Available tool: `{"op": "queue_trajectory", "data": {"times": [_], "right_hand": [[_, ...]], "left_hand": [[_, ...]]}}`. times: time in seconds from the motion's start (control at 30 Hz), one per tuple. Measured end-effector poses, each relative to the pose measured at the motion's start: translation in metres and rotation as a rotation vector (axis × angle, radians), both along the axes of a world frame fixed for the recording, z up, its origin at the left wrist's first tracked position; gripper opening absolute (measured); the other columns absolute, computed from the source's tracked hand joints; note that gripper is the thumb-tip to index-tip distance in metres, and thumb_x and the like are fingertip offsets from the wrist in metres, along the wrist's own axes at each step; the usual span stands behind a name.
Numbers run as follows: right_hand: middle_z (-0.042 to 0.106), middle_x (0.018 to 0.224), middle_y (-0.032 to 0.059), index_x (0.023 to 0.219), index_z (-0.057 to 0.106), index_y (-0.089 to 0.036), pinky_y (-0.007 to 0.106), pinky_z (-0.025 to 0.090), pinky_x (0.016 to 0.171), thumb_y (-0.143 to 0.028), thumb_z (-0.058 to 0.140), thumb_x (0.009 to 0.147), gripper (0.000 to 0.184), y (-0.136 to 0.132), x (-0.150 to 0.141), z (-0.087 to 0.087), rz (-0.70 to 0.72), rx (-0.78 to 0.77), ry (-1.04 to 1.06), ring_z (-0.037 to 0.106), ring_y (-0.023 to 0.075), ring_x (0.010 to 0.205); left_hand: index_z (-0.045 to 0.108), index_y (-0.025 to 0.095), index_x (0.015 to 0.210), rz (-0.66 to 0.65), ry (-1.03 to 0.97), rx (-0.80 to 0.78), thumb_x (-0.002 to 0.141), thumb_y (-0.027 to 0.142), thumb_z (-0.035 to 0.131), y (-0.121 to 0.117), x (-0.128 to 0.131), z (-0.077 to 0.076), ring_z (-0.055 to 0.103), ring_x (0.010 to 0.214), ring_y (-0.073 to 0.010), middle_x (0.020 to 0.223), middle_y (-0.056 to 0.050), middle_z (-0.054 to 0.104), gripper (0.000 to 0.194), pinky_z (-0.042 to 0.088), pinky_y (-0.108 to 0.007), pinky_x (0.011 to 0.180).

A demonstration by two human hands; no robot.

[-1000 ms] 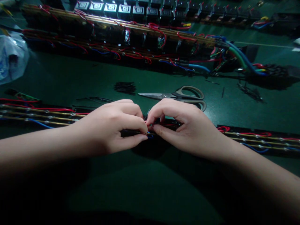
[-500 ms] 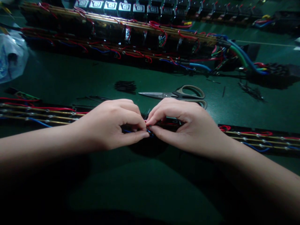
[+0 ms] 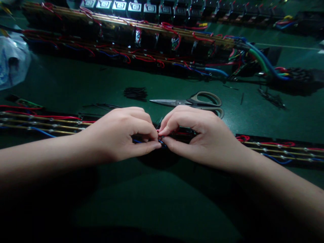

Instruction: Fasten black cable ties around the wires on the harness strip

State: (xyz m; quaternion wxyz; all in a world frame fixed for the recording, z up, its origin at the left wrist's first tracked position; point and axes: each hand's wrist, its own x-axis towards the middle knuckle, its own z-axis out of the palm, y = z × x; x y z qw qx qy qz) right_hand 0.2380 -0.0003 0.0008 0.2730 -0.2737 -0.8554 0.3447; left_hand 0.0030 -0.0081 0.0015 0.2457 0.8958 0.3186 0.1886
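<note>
My left hand [image 3: 129, 133] and my right hand [image 3: 196, 133] meet at the middle of a long black strip [image 3: 275, 148] with brass rods and red and blue wires. Both hands are closed in a pinch, fingertips nearly touching one another. Bits of red and blue wire show at the fingertips, but what exactly each hand grips is too small and covered to name. The stretch of strip under my palms is mostly hidden. Just beyond my right hand lie scissors [image 3: 182, 102], their blades pointing left and a handle loop partly behind the hand.
A bundle of short black pieces [image 3: 135, 93] lies left of the scissors. Loose black scraps [image 3: 272, 99] are at the right. Further back stand wired assemblies [image 3: 121, 37] with brass rods and a thick blue-green cable [image 3: 263, 62]. At the left edge is a clear plastic bag [image 3: 14, 57].
Almost nothing differs. My right hand's fingers have shifted very slightly at the pinch; my left hand stays in place.
</note>
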Motion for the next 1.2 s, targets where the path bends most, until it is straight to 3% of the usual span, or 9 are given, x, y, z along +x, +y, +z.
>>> {"op": "queue_trajectory", "data": {"times": [0.7, 1.2], "right_hand": [[0.073, 0.087, 0.0062, 0.084, 0.07, -0.014, 0.029, 0.051, 0.072, -0.008, 0.068, 0.089, 0.008, -0.0001, 0.0, -0.0015, 0.016, 0.058, -0.008, 0.066, 0.0164, 0.082], [0.071, 0.091, 0.0072, 0.09, 0.072, -0.008, 0.027, 0.051, 0.077, -0.004, 0.064, 0.088, 0.01, 0.0002, -0.002, -0.0009, 0.038, 0.081, 0.009, 0.065, 0.0148, 0.086]], "left_hand": [[0.075, 0.016, 0.073, -0.019, -0.023, 0.057, 0.096, 0.024, 0.068, -0.0004, -0.0005, 0.0003, 0.063, 0.068, -0.007, 0.074, 0.001, 0.07, 0.025, 0.045, -0.015, 0.063], [0.077, 0.02, 0.078, 0.022, -0.077, -0.002, 0.094, 0.024, 0.069, -0.0004, 0.0006, 0.0019, 0.062, 0.067, -0.0051, 0.073, 0.004, 0.068, 0.017, 0.044, -0.012, 0.063]]}}
